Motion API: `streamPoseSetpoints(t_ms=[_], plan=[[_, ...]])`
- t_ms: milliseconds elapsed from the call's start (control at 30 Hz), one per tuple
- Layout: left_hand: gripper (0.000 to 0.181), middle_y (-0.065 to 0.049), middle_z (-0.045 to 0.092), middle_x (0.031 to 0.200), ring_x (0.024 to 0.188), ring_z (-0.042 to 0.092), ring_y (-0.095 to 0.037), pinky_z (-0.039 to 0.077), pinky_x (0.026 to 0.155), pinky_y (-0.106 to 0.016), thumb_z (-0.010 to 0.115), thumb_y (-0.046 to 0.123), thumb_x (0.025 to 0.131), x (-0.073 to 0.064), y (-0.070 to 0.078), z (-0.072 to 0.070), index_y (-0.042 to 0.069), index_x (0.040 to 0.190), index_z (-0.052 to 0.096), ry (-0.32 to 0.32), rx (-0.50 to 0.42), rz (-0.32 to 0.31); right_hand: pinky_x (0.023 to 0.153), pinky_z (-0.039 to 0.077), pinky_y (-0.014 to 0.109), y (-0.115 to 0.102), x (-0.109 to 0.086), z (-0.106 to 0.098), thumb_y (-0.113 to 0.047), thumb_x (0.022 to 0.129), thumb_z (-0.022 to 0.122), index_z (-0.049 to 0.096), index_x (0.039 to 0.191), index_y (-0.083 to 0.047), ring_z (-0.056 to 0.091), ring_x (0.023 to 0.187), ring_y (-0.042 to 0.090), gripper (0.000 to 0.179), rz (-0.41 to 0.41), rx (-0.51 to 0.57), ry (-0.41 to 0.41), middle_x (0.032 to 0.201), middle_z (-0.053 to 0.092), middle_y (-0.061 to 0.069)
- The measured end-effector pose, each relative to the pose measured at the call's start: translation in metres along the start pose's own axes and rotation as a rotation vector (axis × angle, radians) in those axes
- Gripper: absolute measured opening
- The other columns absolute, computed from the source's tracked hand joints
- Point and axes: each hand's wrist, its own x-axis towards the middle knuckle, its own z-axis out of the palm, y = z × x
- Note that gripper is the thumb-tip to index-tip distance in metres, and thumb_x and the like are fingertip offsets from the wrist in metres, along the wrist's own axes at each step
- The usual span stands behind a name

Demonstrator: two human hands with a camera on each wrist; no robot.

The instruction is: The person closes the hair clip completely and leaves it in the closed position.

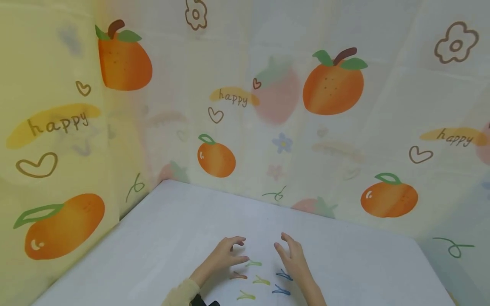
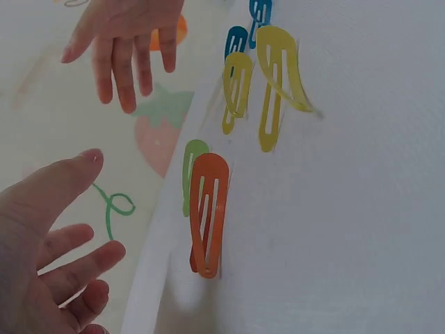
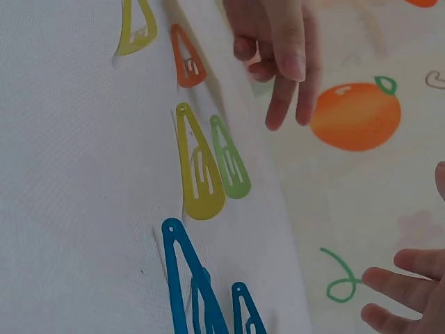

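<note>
Several snap hair clips lie on the white table. In the left wrist view an orange clip [image 2: 211, 164] overlaps a green clip [image 2: 196, 146], with two yellow clips [image 2: 277, 40] beyond them. Two blue clips [image 3: 175, 278] show at the bottom of the right wrist view. Seen from the head, most clips look Y-shaped, their parts spread apart. My left hand [image 1: 223, 255] is raised above the orange and green clips, fingers loosely bent, holding nothing. Opposite it, my right hand [image 1: 296, 259] hovers by the blue clips with fingers apart and nothing in them.
The white tabletop [image 1: 168, 229] reaches back to a fabric backdrop [image 1: 252, 140] printed with oranges, hearts and flowers. A yellow-tinted side sheet [image 1: 57, 178] borders the table on the left. A black strap [image 1: 198, 300] circles my left wrist.
</note>
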Motion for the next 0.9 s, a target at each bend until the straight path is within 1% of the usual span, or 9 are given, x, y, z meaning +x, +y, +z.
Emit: streamPoseSetpoints(t_ms=[67, 167, 333, 433, 533, 667, 800, 900], plan=[[0.052, -0.012, 0.058, 0.107, 0.086, 0.047, -0.026, 0.039, 0.071, -0.032, 0.069, 0.032, 0.078, -0.003, -0.005, 0.002, -0.003, 0.114, 0.054, 0.005, -0.022, 0.01, 0.09, 0.027, 0.056, -0.001, -0.002, 0.003, -0.028, 0.092, 0.049, 0.043, 0.123, 0.008, 0.038, 0.112, 0.042, 0.048, -0.012, 0.003, 0.003, 0.117, 0.051, 0.022], [0.05, -0.009, 0.057, 0.109, 0.085, 0.045, -0.024, 0.038, 0.07, -0.03, 0.07, 0.031, 0.077, -0.008, -0.011, 0.004, 0.0, 0.113, 0.055, 0.01, -0.042, 0.013, 0.088, 0.03, 0.056, -0.001, -0.003, 0.008, -0.03, 0.092, 0.049, 0.046, 0.122, 0.006, 0.042, 0.109, 0.039, 0.047, -0.021, 0.005, 0.001, 0.114, 0.054, 0.017], [0.049, -0.007, 0.057, 0.108, 0.084, 0.046, -0.023, 0.038, 0.071, -0.03, 0.071, 0.03, 0.076, -0.01, -0.018, 0.008, 0.001, 0.113, 0.055, 0.042, -0.072, 0.039, 0.084, 0.035, 0.052, 0.0, -0.004, 0.016, -0.03, 0.091, 0.052, 0.049, 0.12, 0.003, 0.046, 0.103, 0.032, 0.044, -0.027, 0.008, 0.002, 0.11, 0.057, 0.012], [0.048, -0.006, 0.058, 0.109, 0.086, 0.046, -0.024, 0.038, 0.072, -0.032, 0.07, 0.029, 0.077, -0.01, -0.019, 0.011, 0.002, 0.114, 0.055, 0.061, -0.109, 0.029, 0.08, 0.038, 0.05, 0.002, -0.007, 0.019, -0.027, 0.09, 0.054, 0.049, 0.119, 0.004, 0.047, 0.099, 0.031, 0.042, -0.03, 0.013, -0.008, 0.109, 0.057, 0.012], [0.047, -0.005, 0.057, 0.11, 0.09, 0.046, -0.025, 0.038, 0.074, -0.034, 0.069, 0.028, 0.078, -0.009, -0.016, 0.012, 0.003, 0.115, 0.055, 0.078, -0.16, -0.004, 0.077, 0.04, 0.047, 0.003, -0.008, 0.024, -0.026, 0.089, 0.055, 0.05, 0.118, 0.004, 0.047, 0.097, 0.03, 0.042, -0.018, 0.025, -0.008, 0.108, 0.057, 0.012], [0.045, -0.004, 0.057, 0.11, 0.093, 0.045, -0.025, 0.037, 0.076, -0.036, 0.068, 0.028, 0.079, -0.01, -0.013, 0.013, 0.004, 0.114, 0.056, 0.081, -0.207, -0.038, 0.073, 0.041, 0.04, 0.004, -0.01, 0.03, -0.024, 0.088, 0.057, 0.053, 0.115, 0.004, 0.049, 0.091, 0.026, 0.039, -0.034, 0.013, 0.015, 0.105, 0.059, 0.011], [0.04, -0.003, 0.058, 0.107, 0.093, 0.046, -0.024, 0.038, 0.078, -0.036, 0.067, 0.027, 0.08, -0.012, -0.013, 0.014, 0.004, 0.112, 0.057, 0.054, -0.218, -0.052, 0.071, 0.042, 0.035, 0.005, -0.012, 0.036, -0.018, 0.089, 0.056, 0.057, 0.109, 0.003, 0.049, 0.084, 0.021, 0.029, -0.098, -0.034, 0.016, 0.099, 0.061, 0.01], [0.038, -0.003, 0.058, 0.105, 0.091, 0.047, -0.022, 0.039, 0.077, -0.034, 0.066, 0.029, 0.081, -0.012, -0.016, 0.015, 0.005, 0.11, 0.059, 0.043, -0.195, -0.057, 0.072, 0.042, 0.035, 0.007, -0.011, 0.04, -0.016, 0.089, 0.056, 0.058, 0.106, 0.003, 0.049, 0.082, 0.02, 0.025, -0.132, -0.05, 0.01, 0.097, 0.062, 0.009]])
